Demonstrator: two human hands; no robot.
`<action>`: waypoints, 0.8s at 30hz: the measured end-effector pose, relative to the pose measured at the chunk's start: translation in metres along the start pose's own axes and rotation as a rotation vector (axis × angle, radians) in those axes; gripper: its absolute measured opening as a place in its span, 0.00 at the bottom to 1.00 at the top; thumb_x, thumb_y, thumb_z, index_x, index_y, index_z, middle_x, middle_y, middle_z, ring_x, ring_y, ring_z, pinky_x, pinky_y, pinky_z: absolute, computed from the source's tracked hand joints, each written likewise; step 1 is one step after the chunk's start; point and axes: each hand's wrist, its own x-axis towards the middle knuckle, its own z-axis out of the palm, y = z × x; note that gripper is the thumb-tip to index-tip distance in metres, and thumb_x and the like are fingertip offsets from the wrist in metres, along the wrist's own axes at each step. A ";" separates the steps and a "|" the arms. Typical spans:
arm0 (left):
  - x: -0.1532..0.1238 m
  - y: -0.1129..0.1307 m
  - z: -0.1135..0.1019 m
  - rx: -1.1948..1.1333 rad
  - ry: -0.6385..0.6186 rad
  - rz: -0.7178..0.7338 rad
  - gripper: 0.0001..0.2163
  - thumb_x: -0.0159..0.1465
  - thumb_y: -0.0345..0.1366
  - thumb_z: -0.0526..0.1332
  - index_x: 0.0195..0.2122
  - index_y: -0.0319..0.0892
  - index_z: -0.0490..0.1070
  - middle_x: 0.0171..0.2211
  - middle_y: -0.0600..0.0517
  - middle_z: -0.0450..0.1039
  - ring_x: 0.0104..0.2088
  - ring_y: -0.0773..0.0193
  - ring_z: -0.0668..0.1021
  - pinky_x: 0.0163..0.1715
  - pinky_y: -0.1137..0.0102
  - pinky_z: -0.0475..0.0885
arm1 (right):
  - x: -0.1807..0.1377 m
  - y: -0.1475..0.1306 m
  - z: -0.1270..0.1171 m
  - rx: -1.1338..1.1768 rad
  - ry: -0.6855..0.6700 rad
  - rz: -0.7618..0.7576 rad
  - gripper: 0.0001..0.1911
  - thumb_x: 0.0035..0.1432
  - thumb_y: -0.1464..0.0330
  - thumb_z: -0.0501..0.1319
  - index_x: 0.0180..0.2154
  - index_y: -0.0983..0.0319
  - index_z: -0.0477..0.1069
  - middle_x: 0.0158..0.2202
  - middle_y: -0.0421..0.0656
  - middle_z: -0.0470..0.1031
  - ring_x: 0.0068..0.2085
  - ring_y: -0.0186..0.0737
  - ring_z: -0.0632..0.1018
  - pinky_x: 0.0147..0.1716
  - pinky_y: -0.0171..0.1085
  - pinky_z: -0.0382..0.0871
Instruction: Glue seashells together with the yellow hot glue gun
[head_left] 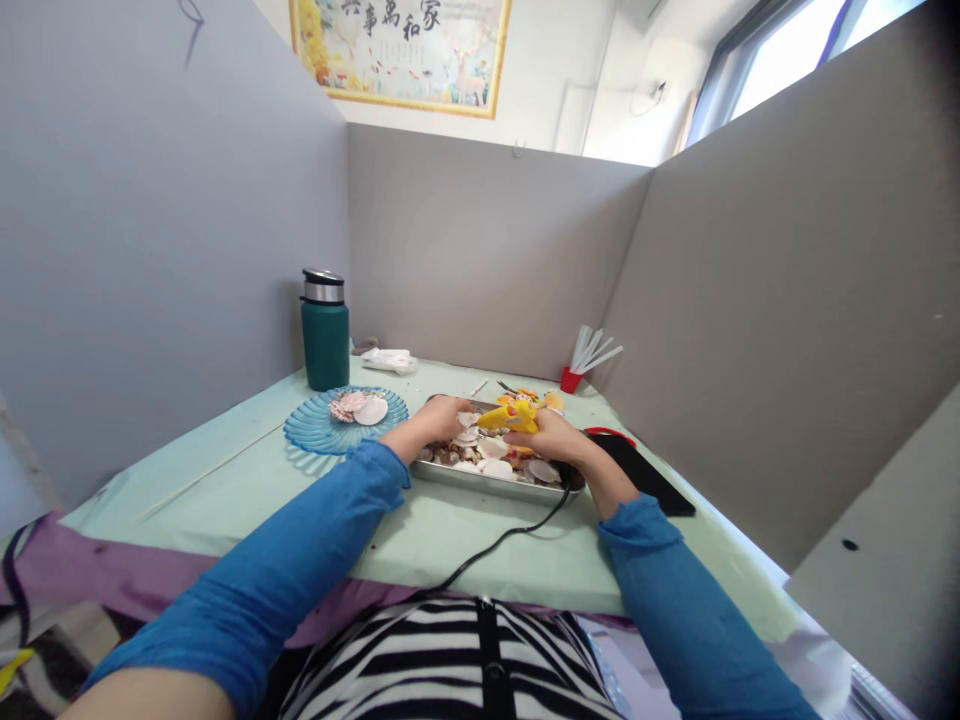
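My right hand (pixel 551 436) is closed round a yellow glue gun (pixel 512 416) whose black cord (pixel 495 545) trails off the table toward me. The gun's nozzle points left at my left hand (pixel 435 418), which is closed on a small pale shell over a metal tray (pixel 480 478). The tray holds several shells (pixel 480 452), white, pink and brown. Both hands hover above the tray's middle.
A blue glass plate (pixel 315 432) with a few shells (pixel 360 408) lies left of the tray. A green flask (pixel 325 330) stands behind it. A red cup of white sticks (pixel 581 362) sits at the back right, a black phone (pixel 649 475) at the right. Grey partitions wall in the table.
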 end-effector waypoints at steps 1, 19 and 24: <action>0.000 0.000 0.000 -0.003 -0.001 0.000 0.22 0.54 0.29 0.60 0.51 0.43 0.71 0.48 0.47 0.74 0.49 0.58 0.74 0.50 0.70 0.67 | 0.000 0.001 0.000 -0.002 0.004 0.005 0.17 0.48 0.58 0.63 0.35 0.64 0.74 0.26 0.41 0.73 0.27 0.37 0.73 0.26 0.33 0.65; 0.000 0.000 0.001 -0.013 0.000 -0.017 0.21 0.54 0.30 0.61 0.51 0.45 0.71 0.48 0.48 0.74 0.48 0.59 0.75 0.49 0.71 0.67 | -0.001 -0.002 -0.001 0.037 0.003 -0.005 0.18 0.47 0.59 0.62 0.37 0.65 0.74 0.27 0.42 0.74 0.30 0.38 0.73 0.28 0.33 0.66; 0.000 0.001 0.001 -0.005 0.002 -0.026 0.21 0.54 0.30 0.61 0.51 0.45 0.71 0.47 0.49 0.74 0.48 0.59 0.75 0.49 0.71 0.68 | -0.001 -0.001 0.000 0.044 -0.015 -0.011 0.18 0.47 0.59 0.62 0.38 0.64 0.74 0.29 0.42 0.75 0.30 0.38 0.74 0.28 0.33 0.66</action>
